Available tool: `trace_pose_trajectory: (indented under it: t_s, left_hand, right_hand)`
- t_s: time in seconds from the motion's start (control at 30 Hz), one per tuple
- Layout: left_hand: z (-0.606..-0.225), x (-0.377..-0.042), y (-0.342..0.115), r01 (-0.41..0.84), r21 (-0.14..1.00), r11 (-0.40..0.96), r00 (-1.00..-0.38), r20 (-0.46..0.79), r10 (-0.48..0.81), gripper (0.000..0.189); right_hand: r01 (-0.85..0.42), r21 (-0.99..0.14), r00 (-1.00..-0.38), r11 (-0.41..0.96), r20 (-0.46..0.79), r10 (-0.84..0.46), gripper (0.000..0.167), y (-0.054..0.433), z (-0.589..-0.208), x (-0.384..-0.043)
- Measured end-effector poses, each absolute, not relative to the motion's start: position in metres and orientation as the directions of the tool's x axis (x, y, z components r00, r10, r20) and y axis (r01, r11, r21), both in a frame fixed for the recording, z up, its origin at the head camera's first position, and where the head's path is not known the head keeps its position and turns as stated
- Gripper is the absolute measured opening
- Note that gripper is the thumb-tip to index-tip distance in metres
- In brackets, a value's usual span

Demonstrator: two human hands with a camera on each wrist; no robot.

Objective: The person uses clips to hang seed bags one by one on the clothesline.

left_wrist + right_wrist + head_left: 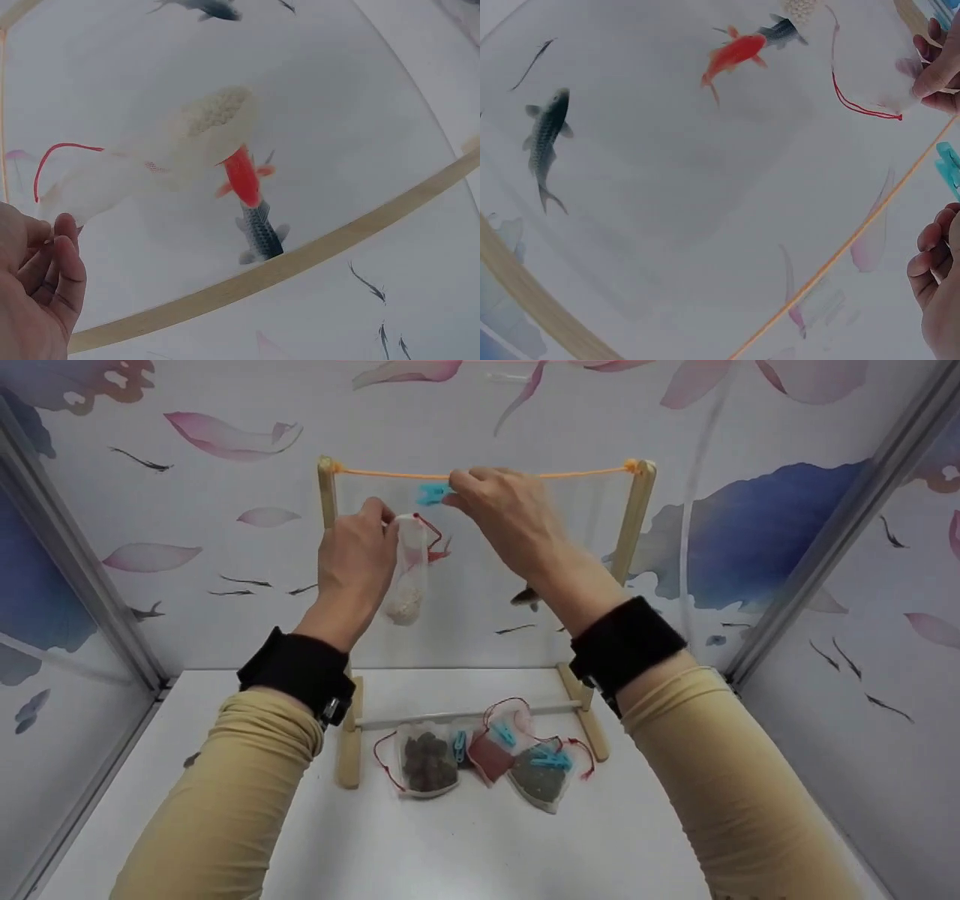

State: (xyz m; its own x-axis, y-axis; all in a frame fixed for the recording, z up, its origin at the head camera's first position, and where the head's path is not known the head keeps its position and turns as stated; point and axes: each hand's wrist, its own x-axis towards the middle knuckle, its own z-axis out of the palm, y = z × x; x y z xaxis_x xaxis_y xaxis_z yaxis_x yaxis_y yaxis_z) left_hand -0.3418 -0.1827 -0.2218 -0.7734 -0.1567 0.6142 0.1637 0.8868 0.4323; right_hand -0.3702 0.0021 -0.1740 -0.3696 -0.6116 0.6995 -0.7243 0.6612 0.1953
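My left hand [356, 559] pinches the top edge of a sheer white drawstring bag [412, 556], which hangs below an orange cord with pale grains gathered at its bottom. The left wrist view shows thumb and fingertips closed on the bag's [150, 165] mouth, its red string [67, 146] looping free. Up at the cord [390, 474], my right hand [510, 510] holds a blue clothespin [433, 494] whose jaws point left, above and to the right of the bag. In the right wrist view the clothespin [949, 166] sticks out past the right fingertips; part of its grip is hidden.
The cord runs between two wooden posts [634, 521] joined low by a pale crossbar [465, 711]. On the white table [480, 847] lie a bag of dark lumps [430, 761], a reddish bag [493, 757], a grey-green bag [538, 784] and several blue clothespins [551, 758].
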Motion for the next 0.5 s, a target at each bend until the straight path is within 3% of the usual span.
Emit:
trace_pose_trajectory:
  t_s: [0.2, 0.5]
  left_hand:
    - [-0.212, -0.34, -0.176, 0.115, 0.449, 0.886, -0.773, 0.6, -0.204, 0.022]
    - [-0.204, -0.335, -0.165, 0.152, 0.452, 0.879, -0.74, 0.641, -0.202, 0.02]
  right_hand:
    - [-0.712, 0.156, -0.412, 0.684, 0.697, -0.587, 0.03, -0.004, -0.16, -0.371]
    - [-0.685, 0.188, -0.479, 0.704, 0.612, -0.63, 0.031, 0.001, -0.151, -0.366]
